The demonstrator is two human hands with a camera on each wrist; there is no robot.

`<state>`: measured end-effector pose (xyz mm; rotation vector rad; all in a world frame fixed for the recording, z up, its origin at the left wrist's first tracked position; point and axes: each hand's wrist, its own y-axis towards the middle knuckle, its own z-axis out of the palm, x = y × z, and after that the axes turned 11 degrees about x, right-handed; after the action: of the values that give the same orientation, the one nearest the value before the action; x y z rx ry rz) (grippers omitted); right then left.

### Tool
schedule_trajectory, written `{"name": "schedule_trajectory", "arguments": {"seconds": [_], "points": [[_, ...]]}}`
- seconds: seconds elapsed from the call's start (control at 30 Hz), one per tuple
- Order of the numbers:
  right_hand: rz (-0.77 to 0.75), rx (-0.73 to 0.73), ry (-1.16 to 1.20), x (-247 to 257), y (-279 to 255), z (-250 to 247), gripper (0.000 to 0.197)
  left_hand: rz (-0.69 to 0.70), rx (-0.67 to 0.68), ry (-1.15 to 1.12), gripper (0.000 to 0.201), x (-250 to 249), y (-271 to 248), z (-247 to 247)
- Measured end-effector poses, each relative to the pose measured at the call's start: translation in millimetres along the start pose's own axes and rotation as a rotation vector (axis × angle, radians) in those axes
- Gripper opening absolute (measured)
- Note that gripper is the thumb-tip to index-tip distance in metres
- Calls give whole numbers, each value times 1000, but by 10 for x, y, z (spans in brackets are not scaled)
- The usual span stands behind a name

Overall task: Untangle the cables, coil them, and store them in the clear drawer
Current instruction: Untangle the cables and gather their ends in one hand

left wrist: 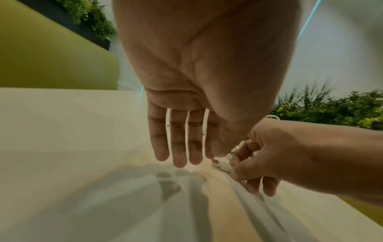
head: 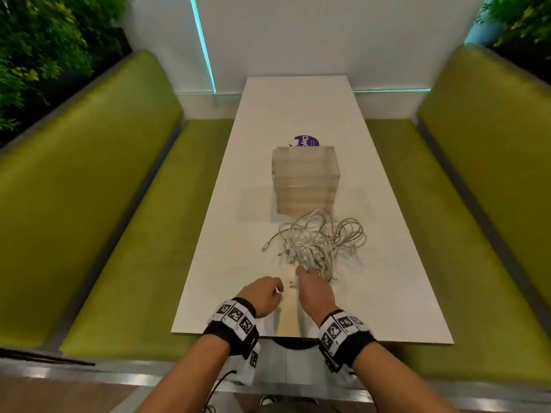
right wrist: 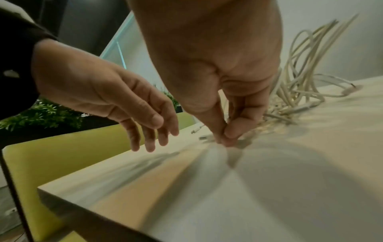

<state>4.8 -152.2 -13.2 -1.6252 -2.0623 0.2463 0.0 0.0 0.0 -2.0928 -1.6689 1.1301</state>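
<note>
Here, the right hand (right wrist: 217, 91) pinches a white cable end (left wrist: 222, 166) low on the table (head: 298, 114), the left hand (left wrist: 186, 98) hangs loose and holds nothing, and the tangled cables (head: 320, 239) lie just beyond, near the clear drawer box (head: 305, 178).

A long white table (head: 301, 114) is standing between 2 green benches (head: 98, 204), and its near edge is showing in the right wrist view (right wrist: 145, 172). A pale stack of drawers (head: 305, 178), blurred in the head view, is sitting on the table's middle, with a purple sticker (head: 307, 141) lying flat just behind it. A tangle of white cables (head: 322, 238) is lying on the tabletop just in front of the drawers, spreading toward the near end, and a few loose plug ends (right wrist: 202, 138) are resting on the bare surface beside the tangle.
</note>
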Motion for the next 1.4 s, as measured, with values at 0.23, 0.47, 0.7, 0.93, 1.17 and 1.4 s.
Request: {"name": "schedule_trajectory", "arguments": {"seconds": [0.23,0.47,0.7,0.93,1.17,1.4], "points": [[-82,51,888,-186,71,-148,12,34,-41,-400,57,-23,77,76],[-229,46,1237,-308,-62,-254,11,308,-248,-1008,17,-360,60,-17],[-283,102,916,-523,77,-289,10,463,-313,-1314,23,-451,-60,-285],[-285,114,641,-610,276,-379,23,472,-443,-1539,30,-395,-196,-540],[-230,9,505,-652,360,-331,6,497,-542,-1564,33,-425,-378,-621],[-205,-46,553,-717,344,-424,24,512,-584,-1246,28,-411,-615,-851]]}}
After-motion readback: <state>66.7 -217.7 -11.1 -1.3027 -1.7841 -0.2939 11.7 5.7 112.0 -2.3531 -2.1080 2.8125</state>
